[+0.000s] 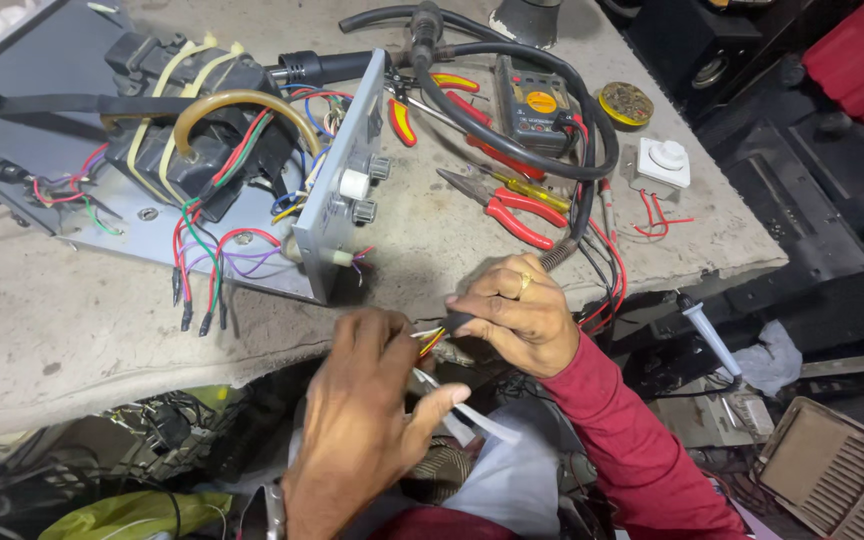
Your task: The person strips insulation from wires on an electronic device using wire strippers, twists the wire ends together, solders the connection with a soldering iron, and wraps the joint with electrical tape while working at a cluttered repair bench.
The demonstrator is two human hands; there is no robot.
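My left hand [362,410] and my right hand [514,312] meet just below the bench's front edge. The right hand, with a ring on one finger, pinches a small black part with short red and yellow wires [434,340] sticking out toward the left hand. The left hand's fingers close around those wire ends and a thin pale strip [472,415] that runs down to the right. Above them an opened grey metal chassis [342,215] lies on the bench, with a black transformer [197,120] and coloured wires hanging from it.
Red-handled pliers [512,212], a screwdriver, a multimeter [535,102], a round tin [625,104] and a white dial switch [664,162] lie on the concrete bench [52,320]. A soldering iron [707,335] hangs off the right edge. Clutter and cables fill the space below.
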